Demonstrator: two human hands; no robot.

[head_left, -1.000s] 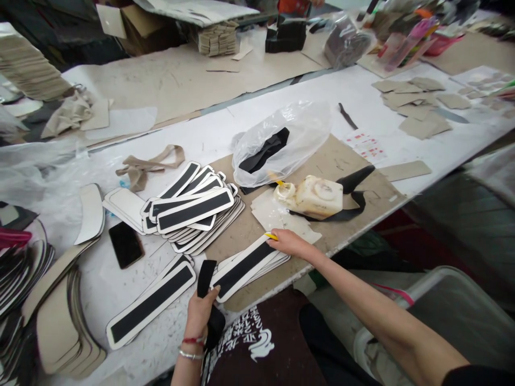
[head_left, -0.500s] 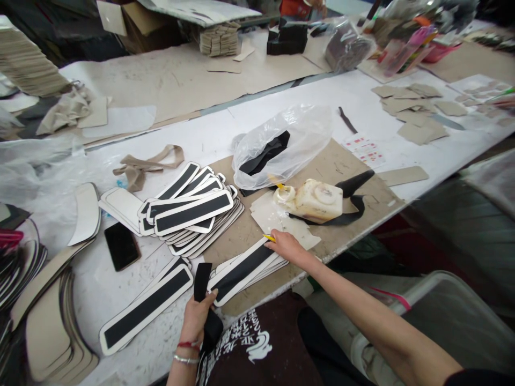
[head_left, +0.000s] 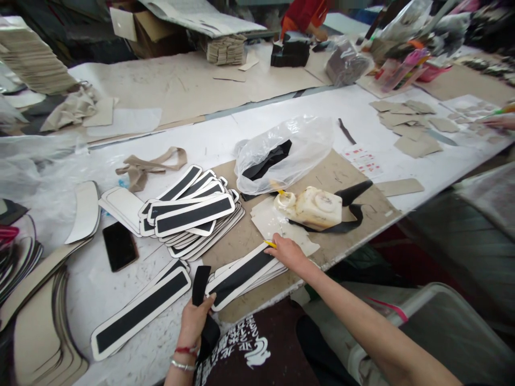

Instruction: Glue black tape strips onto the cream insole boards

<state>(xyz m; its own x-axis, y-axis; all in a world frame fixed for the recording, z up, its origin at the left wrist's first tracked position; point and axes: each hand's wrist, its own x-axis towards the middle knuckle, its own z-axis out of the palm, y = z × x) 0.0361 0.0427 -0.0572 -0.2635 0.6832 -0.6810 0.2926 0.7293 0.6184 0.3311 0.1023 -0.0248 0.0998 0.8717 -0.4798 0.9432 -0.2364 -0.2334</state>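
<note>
Along the near edge of the white tabletop (head_left: 201,134), a brown sheet (head_left: 226,251) lies beneath the work. On it and past its left side spreads a loose heap of panels (head_left: 193,212), away from both hands. Closer to the person, a white-bordered panel (head_left: 241,275) with a dark centre tops a small fanned stack. Its long axis slants from lower left, by the left hand (head_left: 196,316), to upper right, by the right hand (head_left: 287,251), so each hand has one end. A black strip (head_left: 200,284) stands just left of the panel's lower end, pointing away from the person and at an angle to the panel's length; its remainder droops below the wrist side. The left hand, much the nearer to that strip, is closed around it, thumb at the panel's corner. The right hand, at the far end, pinches a slim yellow tool (head_left: 270,244), its tip pointing left above the panel's upper end; whether those fingers also press the panel, I cannot tell.
</note>
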